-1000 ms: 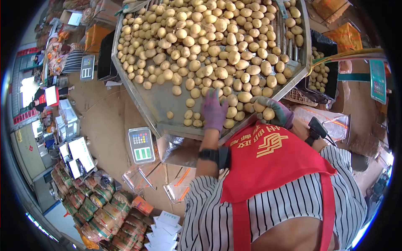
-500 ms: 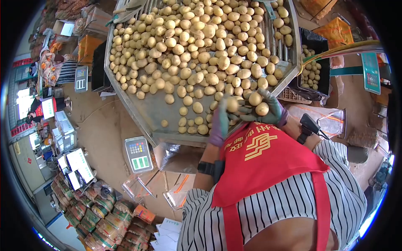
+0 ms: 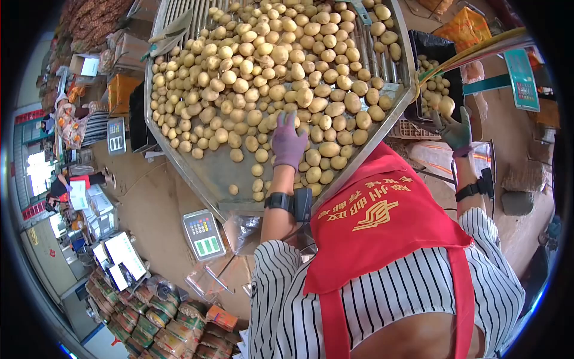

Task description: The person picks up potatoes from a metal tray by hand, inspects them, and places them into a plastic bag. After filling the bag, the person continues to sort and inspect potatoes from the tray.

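Many potatoes lie heaped on a metal sorting table with raised edges. My left hand, in a purple and grey glove, rests palm down on the potatoes near the table's middle, its fingers apart. Off the table's right side, my right hand, gloved in grey-green, has its fingers spread at the front of a black-lined crate. A larger potato lies in that crate just beyond my fingertips, among smaller ones.
A digital scale stands below the table's left front edge, beside an open carton. Another scale is farther left. A teal scale is at the right. Filled sacks lie at lower left; a person is at far left.
My hands have parted from the table's front edge, where they held potatoes. The left moved onto the heap; the right moved out to the crate and no longer holds potatoes.
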{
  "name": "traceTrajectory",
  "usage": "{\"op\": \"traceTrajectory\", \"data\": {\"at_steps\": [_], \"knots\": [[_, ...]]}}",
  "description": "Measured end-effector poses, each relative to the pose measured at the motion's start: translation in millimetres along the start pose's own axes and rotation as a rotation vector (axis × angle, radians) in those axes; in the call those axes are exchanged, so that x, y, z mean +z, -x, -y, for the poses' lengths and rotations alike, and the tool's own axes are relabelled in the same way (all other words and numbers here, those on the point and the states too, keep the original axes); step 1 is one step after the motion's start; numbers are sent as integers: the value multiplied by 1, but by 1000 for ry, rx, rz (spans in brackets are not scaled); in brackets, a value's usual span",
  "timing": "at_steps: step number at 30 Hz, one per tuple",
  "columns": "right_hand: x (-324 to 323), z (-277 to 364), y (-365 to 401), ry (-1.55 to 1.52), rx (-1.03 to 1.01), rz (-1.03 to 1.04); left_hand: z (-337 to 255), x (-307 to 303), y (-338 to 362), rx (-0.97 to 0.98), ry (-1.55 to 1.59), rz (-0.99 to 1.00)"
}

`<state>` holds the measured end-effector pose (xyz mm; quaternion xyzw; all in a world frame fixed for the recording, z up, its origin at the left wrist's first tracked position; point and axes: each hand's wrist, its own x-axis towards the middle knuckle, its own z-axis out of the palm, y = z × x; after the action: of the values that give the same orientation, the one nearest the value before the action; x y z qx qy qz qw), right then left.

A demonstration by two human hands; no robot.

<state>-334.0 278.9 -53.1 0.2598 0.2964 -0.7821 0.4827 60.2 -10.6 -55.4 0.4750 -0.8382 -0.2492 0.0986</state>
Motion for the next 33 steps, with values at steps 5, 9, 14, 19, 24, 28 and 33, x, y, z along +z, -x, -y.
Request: {"op": "traceTrajectory", "data": {"at_steps": [5, 9, 14, 19, 24, 28, 33], "knots": [[16, -49, 12, 377, -66, 286, -2, -3, -2, -62, -171, 85], [63, -143, 41, 619, 236, 298, 59, 39, 21, -296, 711, 574], [71, -216, 30, 1045, 185, 384, -13, 17, 53, 207, 519, 215], [114, -222, 3, 1728, -440, 446, -18, -25, 58, 16, 811, 122], [126, -236, -4, 2006, -273, 683, 44, -45, 112, 4, 420, -27], [107, -282, 16, 2529, -304, 965, 89, -14, 149, -59, 431, 3], [113, -295, 17, 2643, -435, 1012, 32, -11, 159, -262, 518, 169]]}}
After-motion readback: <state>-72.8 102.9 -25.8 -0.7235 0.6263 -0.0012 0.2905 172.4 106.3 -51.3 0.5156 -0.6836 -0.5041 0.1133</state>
